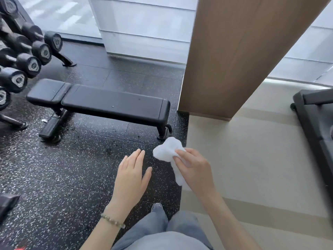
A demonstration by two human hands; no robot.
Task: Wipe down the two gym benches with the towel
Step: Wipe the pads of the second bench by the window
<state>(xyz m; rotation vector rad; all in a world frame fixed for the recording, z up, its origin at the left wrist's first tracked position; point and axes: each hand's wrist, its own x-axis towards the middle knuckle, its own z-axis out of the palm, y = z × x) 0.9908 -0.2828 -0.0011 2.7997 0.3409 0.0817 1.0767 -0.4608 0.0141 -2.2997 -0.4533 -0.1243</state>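
The right hand (194, 168) grips the bunched white towel (167, 148) in curled fingers (181, 152). It is held above the floor, well apart from the black gym bench (111, 103) ahead, probably ready to wipe its speckled pad. The left hand (131, 174) hovers empty, fingers straight and released. A dumbbell rack (27, 64) stands beside the bench.

Bright daylight from windows (147, 18); wide-angle bending edges, slightly soft.
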